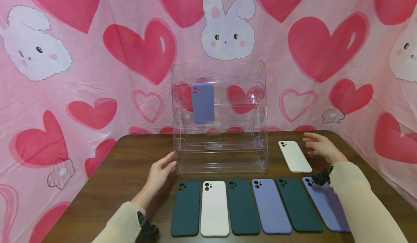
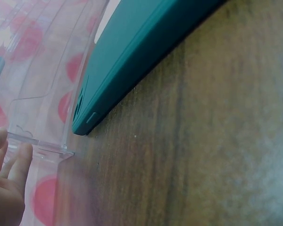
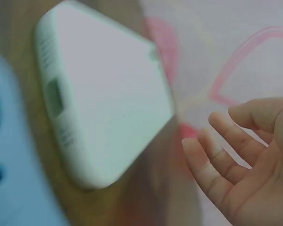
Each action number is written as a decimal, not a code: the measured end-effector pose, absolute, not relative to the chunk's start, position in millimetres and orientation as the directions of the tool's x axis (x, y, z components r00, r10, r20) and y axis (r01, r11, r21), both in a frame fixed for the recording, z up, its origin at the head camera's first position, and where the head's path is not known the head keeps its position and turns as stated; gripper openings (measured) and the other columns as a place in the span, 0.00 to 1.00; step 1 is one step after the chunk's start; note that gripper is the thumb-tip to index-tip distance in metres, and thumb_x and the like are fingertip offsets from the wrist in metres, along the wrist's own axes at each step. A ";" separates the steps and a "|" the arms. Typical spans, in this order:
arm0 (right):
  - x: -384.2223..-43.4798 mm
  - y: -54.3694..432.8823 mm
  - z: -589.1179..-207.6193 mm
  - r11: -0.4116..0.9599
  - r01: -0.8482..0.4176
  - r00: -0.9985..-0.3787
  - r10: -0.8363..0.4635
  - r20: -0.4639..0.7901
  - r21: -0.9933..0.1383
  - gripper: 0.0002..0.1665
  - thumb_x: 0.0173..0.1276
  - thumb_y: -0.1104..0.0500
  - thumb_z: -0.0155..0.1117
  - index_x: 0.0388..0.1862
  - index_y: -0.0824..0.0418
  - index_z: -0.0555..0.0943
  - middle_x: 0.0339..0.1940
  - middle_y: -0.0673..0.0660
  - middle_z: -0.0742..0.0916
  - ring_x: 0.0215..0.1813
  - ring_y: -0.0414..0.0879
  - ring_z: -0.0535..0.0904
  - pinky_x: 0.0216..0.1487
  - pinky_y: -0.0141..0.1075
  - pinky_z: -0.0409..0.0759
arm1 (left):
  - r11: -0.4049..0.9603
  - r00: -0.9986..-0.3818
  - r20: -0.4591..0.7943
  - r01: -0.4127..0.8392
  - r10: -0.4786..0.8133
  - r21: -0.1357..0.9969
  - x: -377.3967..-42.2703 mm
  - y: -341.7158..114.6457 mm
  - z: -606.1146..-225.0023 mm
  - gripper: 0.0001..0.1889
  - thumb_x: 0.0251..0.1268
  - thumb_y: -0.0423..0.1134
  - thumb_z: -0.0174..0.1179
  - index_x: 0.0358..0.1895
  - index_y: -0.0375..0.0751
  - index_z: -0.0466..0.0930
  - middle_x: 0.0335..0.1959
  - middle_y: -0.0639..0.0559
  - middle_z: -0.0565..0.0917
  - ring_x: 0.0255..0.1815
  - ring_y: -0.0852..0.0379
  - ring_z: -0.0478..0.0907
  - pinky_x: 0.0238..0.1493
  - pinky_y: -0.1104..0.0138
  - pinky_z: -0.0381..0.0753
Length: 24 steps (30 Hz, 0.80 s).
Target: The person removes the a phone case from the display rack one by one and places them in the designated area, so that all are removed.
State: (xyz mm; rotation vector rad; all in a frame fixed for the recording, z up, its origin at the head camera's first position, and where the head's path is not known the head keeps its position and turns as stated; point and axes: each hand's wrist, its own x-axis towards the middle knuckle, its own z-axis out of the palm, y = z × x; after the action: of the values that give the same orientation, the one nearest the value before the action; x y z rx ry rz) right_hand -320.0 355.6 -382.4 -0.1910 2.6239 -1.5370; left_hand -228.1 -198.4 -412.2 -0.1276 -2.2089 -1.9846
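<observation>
In the head view my left hand (image 1: pixel 159 168) is at the lower left side of a clear tiered display rack (image 1: pixel 221 167), fingertips right at its edge. The left wrist view shows the fingers beside the rack's corner (image 2: pixel 61 153). A blue phone case (image 1: pixel 203 105) stands upright in an upper tier. My right hand (image 1: pixel 322 147) is held with fingers extended just right of a white phone case (image 1: pixel 294 158) lying on the table. In the right wrist view this white case (image 3: pixel 108 94) is apart from the hand (image 3: pixel 254 165), which holds nothing.
Along the front of the wooden table (image 1: pixel 107 199) lies a row of phone cases: dark green (image 1: pixel 185 210), white (image 1: pixel 215 210), green (image 1: pixel 243 210), purple (image 1: pixel 272 210), green (image 1: pixel 299 206) and purple (image 1: pixel 329 210), the last partly behind my right sleeve. A pink heart-and-rabbit cloth (image 1: pixel 140 4) hangs behind.
</observation>
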 end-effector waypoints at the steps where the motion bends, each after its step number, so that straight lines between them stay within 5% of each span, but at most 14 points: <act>1: -320.0 354.9 -377.7 0.478 -0.073 -0.988 -0.153 -0.002 -0.875 0.32 0.73 0.64 0.45 0.69 0.76 0.47 0.63 0.80 0.60 0.58 0.68 0.63 0.43 0.38 0.81 | 0.113 -0.981 0.187 0.181 -0.048 0.977 -227.9 -198.3 -412.1 0.22 0.64 0.25 0.53 0.62 0.32 0.67 0.60 0.37 0.71 0.56 0.41 0.70 0.46 0.67 0.78; 6: -320.1 343.1 -347.8 0.451 -0.168 -0.983 -0.146 0.113 -0.877 0.33 0.73 0.59 0.48 0.69 0.73 0.50 0.60 0.75 0.66 0.48 0.44 0.73 0.43 0.35 0.81 | 0.119 -0.978 0.203 0.196 -0.049 0.973 -228.1 -197.8 -412.4 0.22 0.63 0.25 0.54 0.62 0.30 0.68 0.59 0.36 0.71 0.56 0.39 0.70 0.45 0.66 0.78; 9: -320.8 332.7 -331.2 0.404 -0.245 -0.968 -0.146 0.202 -0.881 0.33 0.72 0.59 0.50 0.68 0.73 0.52 0.51 0.59 0.75 0.40 0.30 0.73 0.40 0.32 0.81 | 0.120 -0.977 0.207 0.199 -0.053 0.973 -227.8 -197.8 -412.3 0.22 0.63 0.25 0.54 0.62 0.30 0.68 0.58 0.36 0.71 0.55 0.39 0.70 0.45 0.66 0.79; 14: -320.9 310.7 -306.3 0.319 -0.343 -0.939 -0.106 0.327 -0.883 0.30 0.71 0.58 0.52 0.67 0.68 0.60 0.39 0.38 0.78 0.39 0.31 0.76 0.37 0.26 0.80 | 0.117 -0.976 0.207 0.199 -0.060 0.973 -229.0 -198.1 -413.9 0.22 0.63 0.24 0.54 0.61 0.30 0.68 0.58 0.36 0.72 0.55 0.39 0.70 0.44 0.67 0.79; 24: -309.6 248.1 -257.5 0.198 -0.499 -0.866 -0.068 0.496 -0.844 0.26 0.67 0.60 0.58 0.63 0.63 0.68 0.39 0.49 0.80 0.38 0.39 0.78 0.33 0.27 0.81 | 0.133 -0.971 0.231 0.222 -0.061 0.966 -230.0 -198.5 -414.8 0.22 0.63 0.25 0.54 0.61 0.29 0.68 0.58 0.35 0.72 0.54 0.39 0.71 0.42 0.68 0.80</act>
State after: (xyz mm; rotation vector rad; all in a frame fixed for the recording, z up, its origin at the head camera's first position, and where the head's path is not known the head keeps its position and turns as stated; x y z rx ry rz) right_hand -309.6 248.1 -257.5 -0.6684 2.6791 -2.1504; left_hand -230.0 -198.5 -414.8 -0.1591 -2.1924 -1.9311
